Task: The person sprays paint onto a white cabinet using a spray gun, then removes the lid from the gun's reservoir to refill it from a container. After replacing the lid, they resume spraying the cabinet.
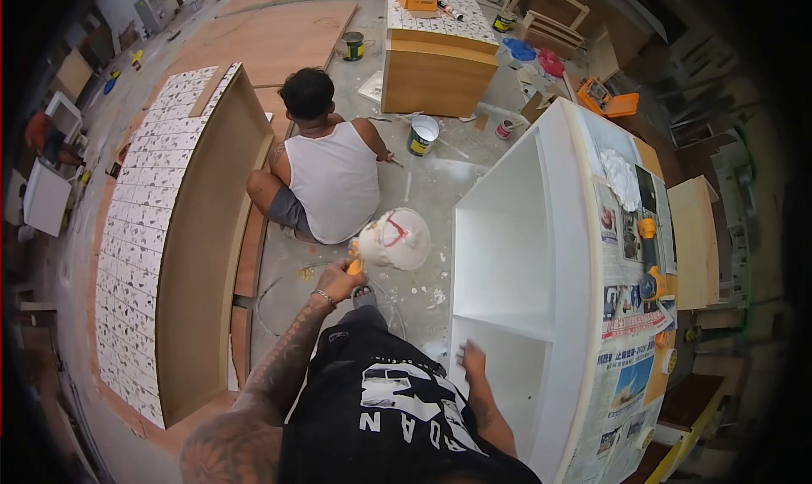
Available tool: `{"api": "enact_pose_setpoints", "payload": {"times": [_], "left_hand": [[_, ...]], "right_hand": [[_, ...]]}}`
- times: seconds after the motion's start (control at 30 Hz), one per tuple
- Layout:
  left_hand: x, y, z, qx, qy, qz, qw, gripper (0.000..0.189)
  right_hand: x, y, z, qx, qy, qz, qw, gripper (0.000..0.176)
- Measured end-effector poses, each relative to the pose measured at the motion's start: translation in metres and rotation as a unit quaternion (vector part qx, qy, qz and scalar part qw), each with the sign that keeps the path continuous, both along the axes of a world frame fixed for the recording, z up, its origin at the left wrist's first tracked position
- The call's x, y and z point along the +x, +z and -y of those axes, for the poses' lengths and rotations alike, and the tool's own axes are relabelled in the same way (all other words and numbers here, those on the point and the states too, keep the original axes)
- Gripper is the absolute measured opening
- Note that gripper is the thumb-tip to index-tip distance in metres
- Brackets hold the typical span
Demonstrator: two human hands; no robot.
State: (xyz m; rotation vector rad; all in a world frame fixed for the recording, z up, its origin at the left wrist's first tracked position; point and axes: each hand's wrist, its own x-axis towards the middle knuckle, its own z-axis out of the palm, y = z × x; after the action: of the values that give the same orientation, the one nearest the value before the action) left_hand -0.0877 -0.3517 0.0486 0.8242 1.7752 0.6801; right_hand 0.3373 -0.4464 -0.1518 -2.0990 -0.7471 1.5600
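My left hand (341,283), at the end of a tattooed forearm with a bracelet, is closed round the yellow-orange handle of a round white container (395,239). A red mark shows on top of this container, which hangs above the grey floor. Low beside the front of a white open cabinet (506,323), my right hand (472,359) holds nothing, its fingers a little apart. The cabinet has a shelf inside, and newspaper (630,391) covers its near side.
A person in a white top (333,179) sits on the floor just ahead. On the left lies a patterned cabinet (152,213). Ahead are an open paint bucket (422,135) and a wooden cabinet (436,74). A yellow tool (650,264) rests on the newspaper.
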Motion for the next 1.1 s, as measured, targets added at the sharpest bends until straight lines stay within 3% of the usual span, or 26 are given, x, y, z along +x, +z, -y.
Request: {"api": "enact_pose_setpoints", "payload": {"times": [0.17,0.27,0.33,0.4,0.47,0.53,0.63,0.83,0.93,1.0,1.03,1.1], "left_hand": [[0.004,-0.038,-0.042,0.009,-0.064,0.047,0.997,0.059],[0.010,-0.038,-0.073,0.010,-0.084,0.054,0.995,0.060],[0.010,-0.030,-0.091,0.016,-0.081,0.077,0.994,0.061],[0.007,0.002,-0.114,-0.060,-0.106,0.094,0.988,0.062],[0.008,-0.006,-0.132,-0.020,-0.094,0.089,0.991,0.061],[0.009,-0.007,-0.154,-0.028,-0.093,0.107,0.990,0.061],[0.013,-0.010,-0.195,-0.023,-0.074,0.124,0.989,0.058],[0.027,-0.043,-0.293,0.022,0.005,0.069,0.997,0.057],[0.020,-0.020,-0.356,-0.072,0.032,0.138,0.987,0.060],[0.024,-0.021,-0.390,-0.024,0.048,0.097,0.994,0.064],[0.027,-0.059,-0.410,0.014,0.043,0.073,0.996,0.063],[0.025,-0.059,-0.449,0.002,0.054,0.073,0.996,0.064]], "right_hand": [[-0.114,0.178,-0.182,0.244,0.037,-0.070,0.966,0.044],[-0.161,0.243,-0.230,0.341,0.039,-0.074,0.936,0.045],[-0.182,0.265,-0.248,0.434,0.132,0.014,0.891,0.047],[-0.210,0.304,-0.262,0.438,0.170,0.030,0.882,0.057],[-0.228,0.317,-0.280,0.513,0.315,0.230,0.765,0.067],[-0.249,0.321,-0.304,0.490,0.326,0.214,0.780,0.074],[-0.271,0.315,-0.350,0.469,0.364,0.333,0.733,0.077],[-0.286,0.292,-0.470,0.472,0.336,0.327,0.747,0.070],[-0.289,0.280,-0.539,0.462,0.359,0.314,0.748,0.069],[-0.290,0.276,-0.585,0.489,0.377,0.291,0.731,0.069],[-0.290,0.275,-0.604,0.494,0.389,0.294,0.720,0.068],[-0.289,0.266,-0.641,0.520,0.398,0.284,0.700,0.065]]}}
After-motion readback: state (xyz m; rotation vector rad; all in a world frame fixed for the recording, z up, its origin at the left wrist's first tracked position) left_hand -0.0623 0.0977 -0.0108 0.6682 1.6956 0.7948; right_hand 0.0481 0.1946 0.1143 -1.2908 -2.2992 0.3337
